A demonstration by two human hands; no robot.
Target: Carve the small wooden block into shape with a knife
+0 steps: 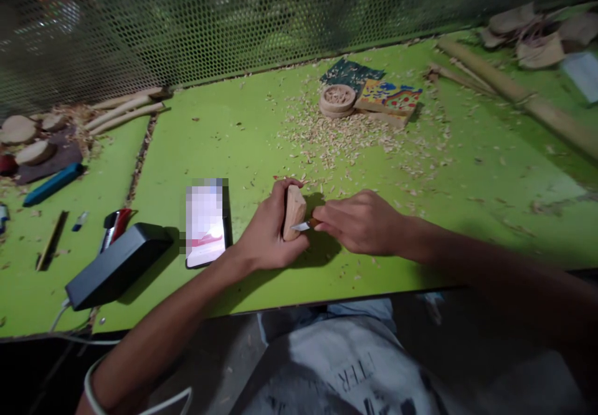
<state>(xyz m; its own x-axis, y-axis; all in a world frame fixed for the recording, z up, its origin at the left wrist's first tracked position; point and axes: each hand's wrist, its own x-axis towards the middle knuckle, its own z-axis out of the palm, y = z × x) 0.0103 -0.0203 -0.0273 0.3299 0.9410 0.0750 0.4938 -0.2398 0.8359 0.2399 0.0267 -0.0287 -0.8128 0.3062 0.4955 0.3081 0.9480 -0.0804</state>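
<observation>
In the middle of the head view, near the table's front edge, my left hand [271, 231] is closed around a pale block of wood [294, 208] with cut, faceted sides. My right hand [362, 222] grips a carving knife [303, 225] by its handle, most of which the fingers cover. The short blade points left and lies against the lower part of the block, close to my left thumb. Just left of my left hand, a phone [205, 225] lies on the table with its screen lit and partly blurred out.
Wood shavings [336, 138] are scattered around a round carved wooden dish [337, 99] and a painted board [390, 98]. At left are a dark oblong box [119, 265] with a cable, a pencil [51, 240] and a blue tool [53, 184]. Bamboo [527, 100] lies right; perforated mesh [261, 22] stands behind.
</observation>
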